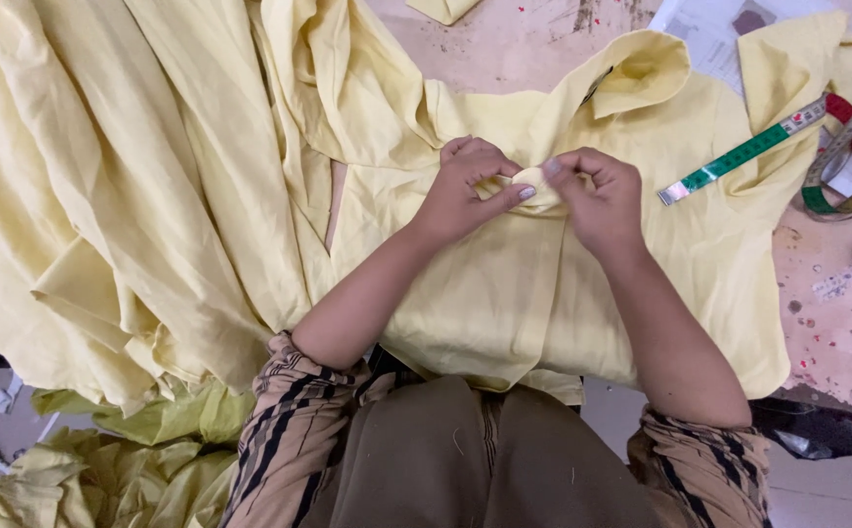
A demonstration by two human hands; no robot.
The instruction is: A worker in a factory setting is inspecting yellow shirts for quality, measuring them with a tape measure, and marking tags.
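A pale yellow garment (504, 293) lies spread on a worn table (836, 332) in front of me, hanging over its near edge. My left hand (465, 191) and my right hand (597, 196) meet at the garment's middle. Both pinch a small raised fold of the yellow cloth (535, 186) between thumb and fingers. A curled collar or sleeve opening (646, 68) of the garment stands up just beyond my right hand.
More yellow fabric (103, 196) is heaped at the left and drapes off the table. A green, white and red measuring tape (748, 152) lies at the right, coiled near the edge. Paper sheets (709, 29) lie at the back. Greenish cloth scraps (103, 460) lie on the floor.
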